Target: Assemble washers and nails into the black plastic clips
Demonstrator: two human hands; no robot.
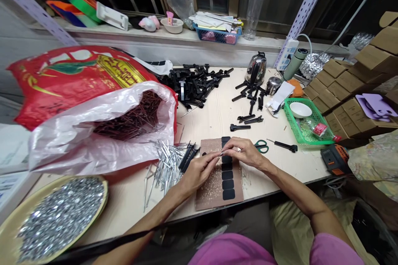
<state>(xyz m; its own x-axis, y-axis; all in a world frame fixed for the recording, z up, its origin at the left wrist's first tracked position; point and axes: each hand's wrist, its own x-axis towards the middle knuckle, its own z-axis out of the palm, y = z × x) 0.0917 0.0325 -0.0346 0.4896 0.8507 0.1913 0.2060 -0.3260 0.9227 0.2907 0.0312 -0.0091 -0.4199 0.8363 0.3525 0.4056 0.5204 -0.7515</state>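
Over a brown board [209, 190] my left hand [201, 168] and my right hand [246, 151] meet with fingertips pinched together. Between them is a small light-coloured piece, mostly covered by the fingers and too small to name. A column of black rounded-square pads [228, 174] lies on the board beneath, among pale crumbs. Left of my left hand are a heap of thin silver rods [166, 165] and a few long black plastic parts [188, 156]. Just beyond my right wrist lie green-handled scissors [261, 146].
A red bag [74, 78] of dark brown rods lies open at left, behind a yellow bowl [107, 192] of small shiny metal pieces. Black plastic parts [199, 85] are piled at the back. A kettle [255, 68], green basket [301, 132], orange-black tool [336, 159] and stacked boxes [345, 87] stand right.
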